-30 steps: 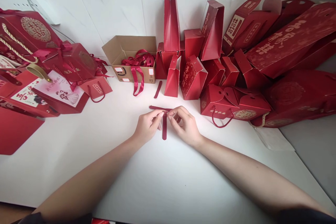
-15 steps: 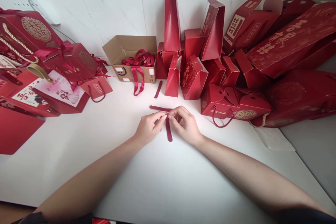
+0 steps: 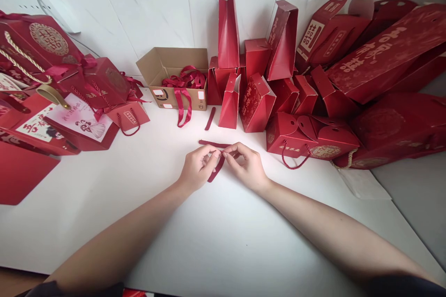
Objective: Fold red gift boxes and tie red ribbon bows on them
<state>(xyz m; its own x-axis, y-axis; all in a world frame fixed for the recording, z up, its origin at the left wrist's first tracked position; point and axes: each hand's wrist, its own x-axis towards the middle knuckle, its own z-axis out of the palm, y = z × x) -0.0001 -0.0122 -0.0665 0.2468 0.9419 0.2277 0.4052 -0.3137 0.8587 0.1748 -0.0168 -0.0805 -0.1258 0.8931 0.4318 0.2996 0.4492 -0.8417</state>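
My left hand [image 3: 200, 164] and my right hand [image 3: 244, 161] meet fingertip to fingertip above the white table, both pinched on one dark red strip [image 3: 217, 170]. Its rounded end hangs down to the left, partly behind my left fingers. Just beyond my fingertips a second dark red strip [image 3: 211, 143] lies roughly crosswise, its right end near my right hand. A third strip [image 3: 210, 119] lies farther back, near the cardboard box. Exactly how the fingertips hold the strip is too small to tell.
Behind the strips, a cardboard box [image 3: 181, 97] holds red ribbon [image 3: 183, 102]. Red boxes [image 3: 257, 102] stand stacked at centre and right, with a handled red box [image 3: 310, 137] nearest my right hand. More red gift boxes [image 3: 87, 120] crowd the left side of the table [image 3: 223, 241].
The hanging end of the held strip has swung left, from pointing straight toward me to slanting under my left hand. Both hands have hardly moved.
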